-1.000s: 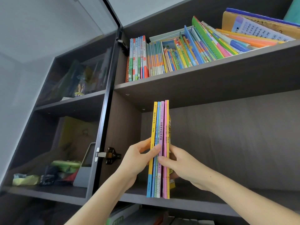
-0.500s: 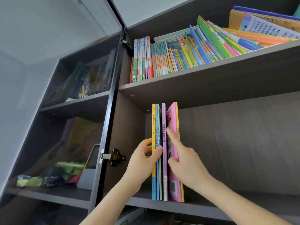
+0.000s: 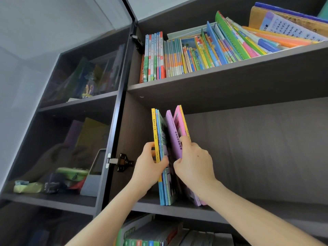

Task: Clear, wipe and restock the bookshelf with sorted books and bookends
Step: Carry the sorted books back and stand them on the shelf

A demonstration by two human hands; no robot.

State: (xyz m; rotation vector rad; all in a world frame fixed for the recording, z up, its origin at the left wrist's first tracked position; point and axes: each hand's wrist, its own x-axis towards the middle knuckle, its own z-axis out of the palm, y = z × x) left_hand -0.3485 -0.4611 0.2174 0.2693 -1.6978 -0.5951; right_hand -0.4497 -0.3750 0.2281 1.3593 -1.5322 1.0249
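Note:
A small group of thin books stands at the left end of the middle shelf (image 3: 257,213). My left hand (image 3: 150,166) grips the upright yellow, blue and green books (image 3: 160,139), thumb on the yellow spine and fingers on their right face. My right hand (image 3: 193,162) holds the purple, pink and yellow books (image 3: 174,132), which lean to the right, its index finger stretched up along the pink cover. A V-shaped gap splits the two sets.
The upper shelf (image 3: 230,80) carries a long row of colourful books (image 3: 195,54) leaning left. An open glass door (image 3: 113,121) with a hinge (image 3: 120,161) stands to the left; cluttered shelves show behind it. More books (image 3: 150,237) lie on the shelf below.
The books stood as one tight stack a second ago. My right hand has since pulled the purple and pink ones away to the right, widening the gap, and the view has shifted.

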